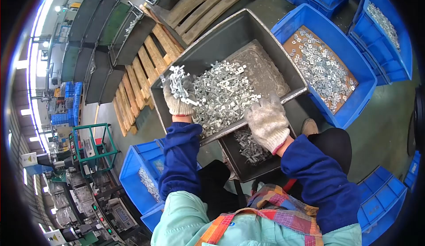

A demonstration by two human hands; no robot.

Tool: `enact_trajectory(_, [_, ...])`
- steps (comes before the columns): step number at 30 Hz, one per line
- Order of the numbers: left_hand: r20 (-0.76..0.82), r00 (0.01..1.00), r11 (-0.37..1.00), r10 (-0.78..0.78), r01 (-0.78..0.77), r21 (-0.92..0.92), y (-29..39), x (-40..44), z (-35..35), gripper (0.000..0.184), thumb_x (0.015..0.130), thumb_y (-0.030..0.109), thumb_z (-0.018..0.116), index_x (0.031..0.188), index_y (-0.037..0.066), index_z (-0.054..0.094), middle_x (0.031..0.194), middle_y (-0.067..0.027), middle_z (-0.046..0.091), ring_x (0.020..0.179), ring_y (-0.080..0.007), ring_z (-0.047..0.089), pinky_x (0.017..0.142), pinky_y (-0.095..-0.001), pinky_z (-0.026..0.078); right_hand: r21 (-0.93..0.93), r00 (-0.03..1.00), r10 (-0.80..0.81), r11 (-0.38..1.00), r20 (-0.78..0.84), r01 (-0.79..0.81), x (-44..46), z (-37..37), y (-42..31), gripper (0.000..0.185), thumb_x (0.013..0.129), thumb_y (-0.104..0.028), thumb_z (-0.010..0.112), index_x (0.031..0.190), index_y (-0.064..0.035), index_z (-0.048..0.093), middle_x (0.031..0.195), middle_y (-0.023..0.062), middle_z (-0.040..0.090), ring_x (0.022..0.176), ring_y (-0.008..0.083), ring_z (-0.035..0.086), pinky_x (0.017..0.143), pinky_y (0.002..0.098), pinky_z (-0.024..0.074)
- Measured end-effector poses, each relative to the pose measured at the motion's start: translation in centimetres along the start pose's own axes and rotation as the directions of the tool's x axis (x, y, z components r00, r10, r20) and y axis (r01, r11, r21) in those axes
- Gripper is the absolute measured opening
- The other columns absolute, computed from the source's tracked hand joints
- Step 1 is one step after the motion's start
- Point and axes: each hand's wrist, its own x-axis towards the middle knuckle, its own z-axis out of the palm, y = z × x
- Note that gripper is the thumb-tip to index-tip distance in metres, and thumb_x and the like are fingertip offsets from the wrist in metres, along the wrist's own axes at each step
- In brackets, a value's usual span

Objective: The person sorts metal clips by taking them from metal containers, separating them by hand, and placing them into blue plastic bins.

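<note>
I've got two gloved hands on the head cam, well apart. The left hand [178, 105] is curled around a clump of small metal parts [178, 82], up over the left side of the big dark bin [217, 44]. The right hand [268, 121] is at that bin's near rim, right beside the main pile; can't tell from here whether it's actually gripping anything. The loose pile [223, 93] lies inside the bin, mostly between the hands and a bit beyond them.

Counts: one big dark bin, one smaller dark bin [262, 171] lower down with more metal pieces [251, 151], and one blue bin [350, 51] of square pieces [321, 66] just to the right. Individual pieces? Way too many for me to count.
</note>
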Motion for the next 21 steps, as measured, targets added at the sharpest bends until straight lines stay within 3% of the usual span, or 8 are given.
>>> enact_trajectory(2, [-0.090,0.968,0.971,0.233,-0.226,0.079,-0.5,-1.0,1.0,0.052,0.096,0.040,0.063,0.128,-0.001,0.060,0.121,-0.0206,0.068,0.101,-0.0371,0.068,0.089,-0.0468,0.061,0.025,0.999,0.025,0.999,0.033,-0.026,-0.1,0.3,-0.2,0.016,0.084,-0.021,0.060,0.087,-0.0135,0.074,0.085,0.0068,0.068,0.090,0.0249,0.066,0.101,0.0527,0.0397])
enact_trajectory(3, [0.085,0.982,0.985,0.169,-0.170,-0.001,-1.1,-1.7,3.1,0.054,0.096,0.042,0.063,0.128,-0.002,0.060,0.126,-0.0226,0.066,0.109,-0.0402,0.067,0.098,-0.0490,0.058,0.024,0.999,0.030,0.999,0.027,-0.031,-0.2,0.4,-0.2,0.016,0.084,-0.021,0.060,0.087,-0.0135,0.074,0.085,0.0068,0.068,0.090,0.0251,0.066,0.102,0.0538,0.0393])
enact_trajectory(5, [-0.010,0.961,0.960,0.278,-0.277,0.035,-1.9,-2.3,4.4,0.051,0.098,0.039,0.063,0.125,-0.003,0.061,0.120,-0.0229,0.068,0.102,-0.0385,0.069,0.092,-0.0468,0.061,0.017,0.999,0.041,0.999,0.016,-0.042,-0.3,0.8,-0.3,0.017,0.084,-0.021,0.060,0.088,-0.0134,0.074,0.086,0.0069,0.069,0.090,0.0255,0.066,0.105,0.0562,0.0386])
enact_trajectory(7, [0.018,0.998,0.986,0.052,-0.048,-0.162,0.2,-0.8,0.5,0.040,0.100,0.035,0.064,0.113,-0.002,0.060,0.099,-0.0178,0.065,0.086,-0.0292,0.065,0.068,-0.0387,0.062,0.025,0.999,0.032,0.999,-0.005,-0.032,-0.4,0.9,-0.2,0.016,0.084,-0.021,0.061,0.089,-0.0131,0.074,0.087,0.0074,0.069,0.092,0.0261,0.067,0.103,0.0586,0.0397])
enact_trajectory(9, [-0.197,0.979,0.995,0.053,-0.034,0.097,0.5,-1.1,1.8,0.027,0.101,0.027,0.062,0.112,0.002,0.061,0.093,-0.0136,0.064,0.077,-0.0267,0.065,0.059,-0.0368,0.058,0.039,0.999,0.026,0.999,0.032,-0.027,-0.5,0.6,-0.3,0.018,0.083,-0.024,0.064,0.093,-0.0126,0.074,0.089,0.0078,0.069,0.094,0.0269,0.067,0.102,0.0583,0.0408])
enact_trajectory(11, [-0.310,0.868,0.775,0.388,-0.125,0.619,-0.2,-1.3,2.8,0.025,0.103,0.023,0.059,0.121,0.006,0.057,0.096,-0.0147,0.067,0.069,-0.0260,0.065,0.057,-0.0360,0.058,0.144,1.000,-0.020,0.989,0.013,0.018,-0.6,-0.1,-0.3,0.023,0.082,-0.028,0.068,0.098,-0.0122,0.073,0.092,0.0087,0.069,0.094,0.0284,0.066,0.100,0.0555,0.0433])
enact_trajectory(16, [-0.358,0.912,0.962,-0.200,0.252,0.106,2.4,-3.5,4.2,0.026,0.102,0.031,0.059,0.112,0.007,0.061,0.086,-0.0169,0.065,0.059,-0.0238,0.063,0.049,-0.0326,0.055,0.335,0.989,-0.051,0.938,-0.137,0.095,-0.6,-1.8,-0.3,0.029,0.084,-0.032,0.070,0.103,-0.0100,0.070,0.097,0.0111,0.069,0.095,0.0324,0.066,0.089,0.0477,0.0494])
enact_trajectory(21, [-0.323,0.938,0.992,-0.122,0.119,-0.030,-0.1,-8.3,9.4,0.020,0.101,0.031,0.059,0.109,0.013,0.061,0.081,-0.0140,0.058,0.058,-0.0194,0.054,0.050,-0.0273,0.050,0.532,0.996,0.047,0.847,-0.079,0.002,-0.2,-3.8,-0.4,0.023,0.091,-0.025,0.064,0.105,-0.0081,0.070,0.097,0.0153,0.070,0.096,0.0349,0.067,0.087,0.0473,0.0520])
